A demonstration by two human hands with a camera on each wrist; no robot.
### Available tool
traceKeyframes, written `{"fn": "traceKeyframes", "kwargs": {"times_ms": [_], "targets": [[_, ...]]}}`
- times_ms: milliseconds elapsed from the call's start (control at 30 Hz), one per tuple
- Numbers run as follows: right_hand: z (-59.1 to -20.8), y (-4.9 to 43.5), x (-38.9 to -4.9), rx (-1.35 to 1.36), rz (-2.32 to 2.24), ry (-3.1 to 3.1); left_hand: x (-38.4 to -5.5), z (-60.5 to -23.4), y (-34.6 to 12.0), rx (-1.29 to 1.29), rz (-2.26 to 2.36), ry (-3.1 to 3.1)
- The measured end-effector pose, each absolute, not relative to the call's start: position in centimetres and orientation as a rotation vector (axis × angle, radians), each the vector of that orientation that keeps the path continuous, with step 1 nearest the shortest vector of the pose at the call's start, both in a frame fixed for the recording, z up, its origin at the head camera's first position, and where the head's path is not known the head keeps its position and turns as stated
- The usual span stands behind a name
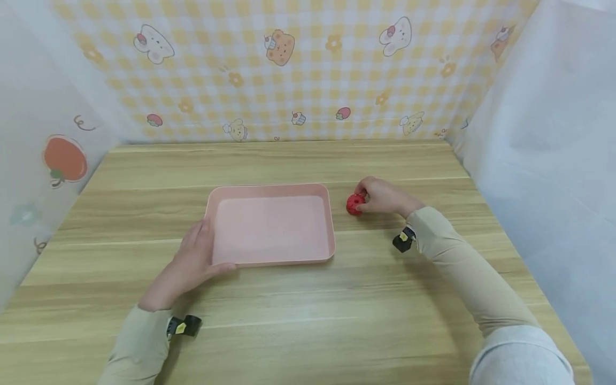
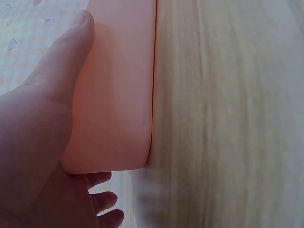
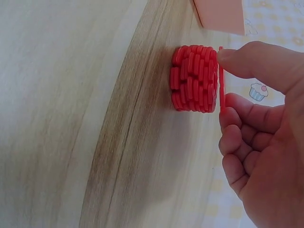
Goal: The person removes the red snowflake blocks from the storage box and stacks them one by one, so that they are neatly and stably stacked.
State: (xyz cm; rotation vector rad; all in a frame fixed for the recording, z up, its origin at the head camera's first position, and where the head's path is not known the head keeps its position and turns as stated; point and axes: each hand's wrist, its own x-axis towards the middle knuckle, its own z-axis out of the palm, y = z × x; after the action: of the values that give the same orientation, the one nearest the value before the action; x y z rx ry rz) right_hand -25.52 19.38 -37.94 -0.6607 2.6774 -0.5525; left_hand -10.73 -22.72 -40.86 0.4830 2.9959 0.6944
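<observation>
The pink tray point(image 1: 271, 229) lies flat on the table, its inside bare. At its near left corner rests my left hand point(image 1: 189, 263), thumb stretched along the front wall and fingers along the left side; the left wrist view shows the thumb against the pink wall. To the right of the tray stands a short round stack of red notched rings point(image 3: 192, 78). My right hand point(image 1: 382, 197) pinches one thin red ring point(image 3: 222, 90) between thumb and fingers, seen edge-on just above the stack with a narrow gap. The other fingers are curled.
The wooden table point(image 1: 308, 321) runs up to a yellow checked backdrop point(image 1: 308, 80) with cartoon prints. White sheets hang at the left and the right point(image 1: 544, 133). Black wrist devices point(image 1: 403, 239) sit on both sleeves.
</observation>
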Motion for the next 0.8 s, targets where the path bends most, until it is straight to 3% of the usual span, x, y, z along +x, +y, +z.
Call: {"fn": "traceKeyframes", "kwargs": {"times_ms": [800], "targets": [[-37.2, 21.6, -23.7, -0.748, -0.539, 2.732, -10.7, -40.5, -23.3, 0.459, 0.528, 2.990]]}}
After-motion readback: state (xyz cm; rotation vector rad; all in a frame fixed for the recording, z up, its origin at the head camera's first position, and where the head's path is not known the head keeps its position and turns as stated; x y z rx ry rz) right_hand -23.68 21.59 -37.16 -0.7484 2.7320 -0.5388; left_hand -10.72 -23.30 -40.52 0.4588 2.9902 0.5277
